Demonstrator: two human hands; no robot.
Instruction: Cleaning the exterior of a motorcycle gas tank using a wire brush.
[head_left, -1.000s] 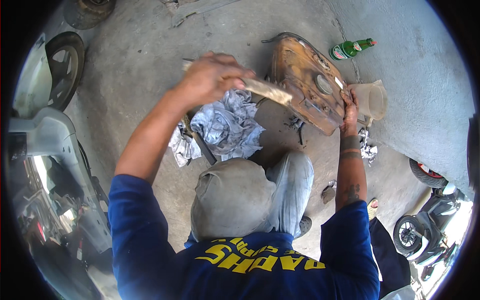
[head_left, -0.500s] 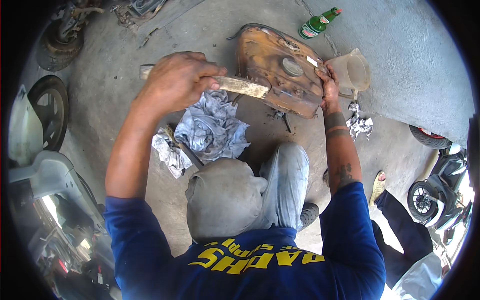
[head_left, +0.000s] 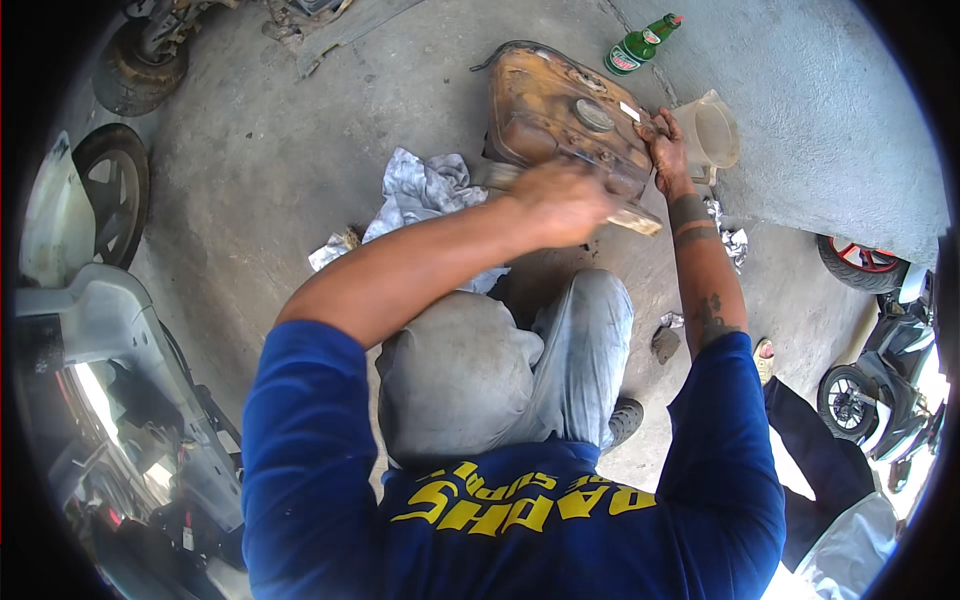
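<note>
A rusty brown metal fuel tank with a round cap is propped up in front of me. My left hand, smeared by motion, is closed around a wooden-handled wire brush at the tank's near lower edge. The brush's bristles are hidden here. At the tank's right end my right hand grips the edge, fingers bent over it. Below and left of the tank lies a crumpled, stained white and blue rag, partly behind my left forearm.
Just beyond my right hand stands a clear plastic pitcher. A green glass bottle is farther back by the wall. Wheels and grey motorcycle bodywork line the left side; a parked motorcycle and another person's leg are right.
My left hand has swept the wire brush rightward and nearer along the tank's lower edge. My right hand still grips the tank's end. The whole view has shifted slightly.
</note>
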